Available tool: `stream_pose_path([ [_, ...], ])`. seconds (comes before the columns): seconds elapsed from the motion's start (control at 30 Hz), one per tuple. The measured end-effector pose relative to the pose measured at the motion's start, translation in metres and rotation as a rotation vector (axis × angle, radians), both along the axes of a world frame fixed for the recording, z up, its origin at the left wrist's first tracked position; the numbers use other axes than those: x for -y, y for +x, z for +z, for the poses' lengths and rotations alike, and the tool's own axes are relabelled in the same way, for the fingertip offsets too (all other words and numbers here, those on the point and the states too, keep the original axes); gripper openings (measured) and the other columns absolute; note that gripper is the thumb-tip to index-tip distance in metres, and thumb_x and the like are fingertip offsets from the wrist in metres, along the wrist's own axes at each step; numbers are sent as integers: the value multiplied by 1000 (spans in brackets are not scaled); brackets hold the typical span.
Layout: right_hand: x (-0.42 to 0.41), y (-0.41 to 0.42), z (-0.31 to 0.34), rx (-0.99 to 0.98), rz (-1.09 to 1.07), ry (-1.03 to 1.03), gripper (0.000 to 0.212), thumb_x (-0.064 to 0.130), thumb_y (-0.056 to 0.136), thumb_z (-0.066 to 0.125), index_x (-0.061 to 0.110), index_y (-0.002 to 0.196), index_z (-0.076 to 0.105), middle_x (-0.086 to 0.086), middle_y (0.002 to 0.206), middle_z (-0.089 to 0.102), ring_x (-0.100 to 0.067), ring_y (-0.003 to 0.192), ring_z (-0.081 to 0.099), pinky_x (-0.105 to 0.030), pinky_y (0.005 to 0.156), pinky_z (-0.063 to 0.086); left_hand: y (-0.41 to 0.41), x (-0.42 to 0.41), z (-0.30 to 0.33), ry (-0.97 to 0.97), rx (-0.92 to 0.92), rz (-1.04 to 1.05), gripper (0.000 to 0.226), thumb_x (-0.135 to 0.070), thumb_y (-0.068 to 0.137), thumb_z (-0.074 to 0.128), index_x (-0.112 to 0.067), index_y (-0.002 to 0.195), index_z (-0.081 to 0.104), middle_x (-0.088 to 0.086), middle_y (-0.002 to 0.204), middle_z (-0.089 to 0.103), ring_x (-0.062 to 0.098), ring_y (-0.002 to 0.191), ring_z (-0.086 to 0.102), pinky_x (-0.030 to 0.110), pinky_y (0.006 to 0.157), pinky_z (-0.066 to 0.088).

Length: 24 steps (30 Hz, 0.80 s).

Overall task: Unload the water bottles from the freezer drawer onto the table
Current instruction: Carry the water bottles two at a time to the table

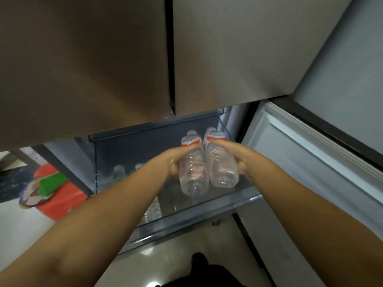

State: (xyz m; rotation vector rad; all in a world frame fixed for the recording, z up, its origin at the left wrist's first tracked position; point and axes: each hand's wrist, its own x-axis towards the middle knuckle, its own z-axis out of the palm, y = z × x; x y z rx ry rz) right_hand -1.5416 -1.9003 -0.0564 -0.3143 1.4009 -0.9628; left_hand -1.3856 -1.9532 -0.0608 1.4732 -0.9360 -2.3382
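The person stood over the pulled-out freezer drawer (157,222) with both arms stretched down into it. The left hand (176,160) was curled round one water bottle (192,172), thumb across the top just below its red-and-white label, fingers wrapped underneath. The right hand (234,156) gripped a second bottle (222,164) the same way from the other side. The two bottles lay side by side, touching or very nearly so, caps pointing away from the person toward the back of the drawer and bases toward the camera. They looked to be held a little above the drawer floor, though I could not tell whether they had fully cleared it.

Taking one bottle in each hand seemed a sensible way to halve the trips, and gripping near the label, where the plastic is stiffer, probably gave a firmer hold on something cold and possibly slick. More bottles (119,171) showed dimly through the translucent left part of the drawer, partly behind the left forearm, so I judged the unloading to be far from finished.

The upper refrigerator doors (103,69) hung shut overhead, and a lower door (300,162) stood swung open on the right. A red container (62,201) with a green item (52,184) on it sat on the floor to the left. No tabletop was in sight, so the person would likely have to turn away from the drawer to set the pair down.
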Motion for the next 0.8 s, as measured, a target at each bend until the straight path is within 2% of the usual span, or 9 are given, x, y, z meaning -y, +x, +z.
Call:
stream_pose_path([
  [0.13,-43,5,18,-31,-111,-64,32,34,89,63,11,111,61,-11,86,69,-23,73,68,-37,72,56,-2,-28,31,-44,-23,-152,23,-29,88,64,-8,81,59,10,50,67,20,40,64,38,55,51],
  [0.2,-70,7,24,-2,-204,-119,41,37,89,64,11,120,59,-13,99,68,-25,85,67,-39,83,53,-4,-38,39,-58,-47,-219,22,-30,84,69,-9,84,62,10,56,69,21,45,67,36,52,55],
  [0.33,-136,7,31,1,-399,-189,49,40,84,69,12,122,60,-16,117,67,-30,104,66,-45,95,50,-18,-70,50,-120,-114,-395,20,-29,86,67,-10,89,62,9,60,69,21,46,67,33,43,56],
  [0.4,-169,7,28,-63,-477,-220,42,37,84,70,12,117,63,-13,114,69,-29,100,68,-42,89,54,-26,-90,52,-177,-141,-489,17,-27,86,67,-11,88,63,7,62,69,19,49,68,31,49,58],
  [0.47,-204,12,27,-236,-566,-222,23,30,88,66,13,104,65,-9,94,74,-23,81,71,-33,70,59,-33,-111,46,-290,-166,-576,14,-24,85,69,-12,91,64,6,70,70,18,57,68,30,61,58],
  [0.5,-220,15,23,-339,-607,-205,21,27,88,66,13,104,65,-8,89,73,-23,78,71,-31,67,58,-35,-121,40,-352,-181,-611,17,-23,84,71,-13,96,64,7,78,70,19,64,67,32,68,57],
  [0.57,-251,18,11,-510,-649,-164,38,32,83,72,12,113,63,-9,98,72,-24,86,70,-35,75,58,-38,-141,29,-451,-203,-692,21,-21,84,71,-16,103,64,7,89,69,20,76,66,34,76,54],
  [0.67,-299,24,-12,-634,-726,-57,71,47,65,80,15,124,56,-5,110,69,-21,92,70,-37,79,58,-40,-177,16,-683,-192,-810,14,-17,83,72,-22,92,63,-1,87,69,11,77,66,26,72,55],
  [0.8,-360,49,-34,-700,-847,30,58,31,76,79,17,123,47,7,102,62,-6,87,62,-22,70,47,-46,-225,-17,-852,-168,-939,18,-12,78,75,-21,84,60,-8,77,65,-3,65,62,11,60,51],
])
